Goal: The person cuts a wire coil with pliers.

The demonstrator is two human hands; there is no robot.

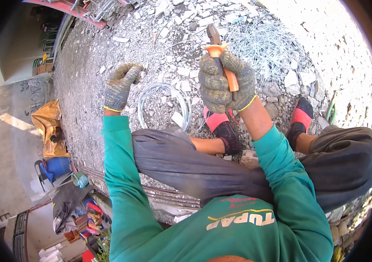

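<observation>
My right hand [227,83], in a grey knitted glove, is wrapped round the orange handles of a pair of pliers [215,39], whose dark jaws point away from me. My left hand [122,85], gloved the same way, is raised over the gravel with its fingers curled and pressed together; whatever may be between the fingertips is too small to tell. Between my hands and nearer my legs lies a coil of silvery wire [141,107] on the stones. Beyond my right hand spreads a tangled heap of short wire pieces [269,50].
Gravel and broken stones [88,65] cover the ground. My feet, in black and pink socks [301,115], rest close to the wire. An orange-brown sack [46,126] and a blue container [58,167] stand at the left. A red metal frame [79,11] lies at the top left.
</observation>
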